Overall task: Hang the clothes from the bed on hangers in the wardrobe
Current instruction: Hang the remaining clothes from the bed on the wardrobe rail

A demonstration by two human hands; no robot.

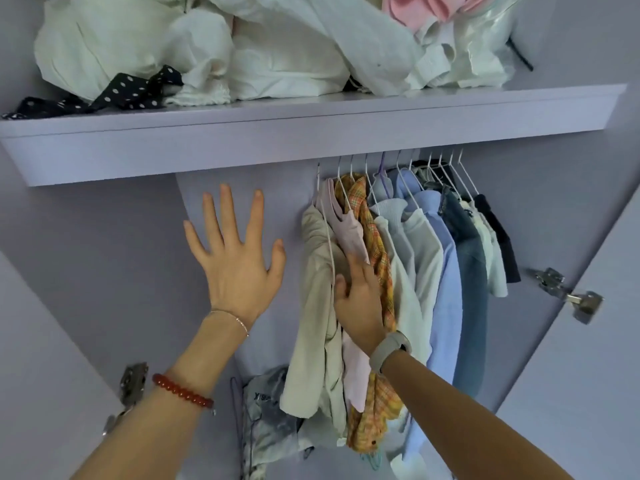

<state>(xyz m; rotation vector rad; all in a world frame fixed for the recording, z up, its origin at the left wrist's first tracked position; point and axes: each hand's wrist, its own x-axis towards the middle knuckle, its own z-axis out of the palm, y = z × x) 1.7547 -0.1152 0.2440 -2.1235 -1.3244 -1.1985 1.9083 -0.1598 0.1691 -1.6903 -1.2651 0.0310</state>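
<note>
Right hand (pixel 360 299) in the hung clothes, left hand (pixel 239 258) spread open.

The right fingers (pixel 341 289) curl into the pale pink top (pixel 346 226) at centre frame, beside the beige garment (pixel 315 306) and orange plaid shirt (pixel 377 258). The left fingers are splayed straight, holding nothing, left of centre. Hangers (pixel 401 181) crowd under the shelf (pixel 311 133); white laundry (pixel 207 46) is heaped on it at the top.

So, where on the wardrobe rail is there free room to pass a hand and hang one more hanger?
Free room lies left of the beige garment, where the open left hand is spread before the bare back wall, under the shelf. From the beige garment rightward the hangers are packed closely; the right hand presses among them. The shelf top is piled with white clothes.
</note>
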